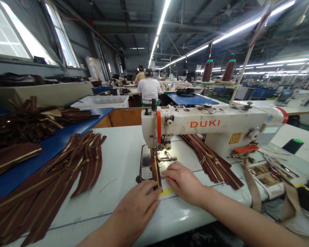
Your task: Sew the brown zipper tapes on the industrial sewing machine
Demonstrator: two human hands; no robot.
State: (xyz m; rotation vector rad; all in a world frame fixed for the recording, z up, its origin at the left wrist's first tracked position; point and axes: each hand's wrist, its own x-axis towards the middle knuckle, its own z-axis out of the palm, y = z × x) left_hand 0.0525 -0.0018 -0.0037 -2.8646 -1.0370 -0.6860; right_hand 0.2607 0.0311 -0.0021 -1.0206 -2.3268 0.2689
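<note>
A brown zipper strip (pixel 155 167) with gold teeth runs lengthwise under the presser foot of a white sewing machine (pixel 180 125). My left hand (pixel 136 207) pinches the strip's near end between thumb and fingers. My right hand (pixel 182 180) is closed at the strip's right edge, fingertips pressed together on it just in front of the needle area; its thumb is partly hidden. A metal guide (pixel 167 157) sits on the bed right of the strip. Under the machine arm lies a bundle of brown zippers (pixel 213 159) with metal pulls.
More brown zippers (pixel 64 171) spread over the table's left side. A dark heap of strips (pixel 28 120) covers the blue surface (pixel 98 118). At right are a tray of small parts (pixel 269 175) and thread cones (pixel 207 70). A person in white (pixel 149 90) sits ahead.
</note>
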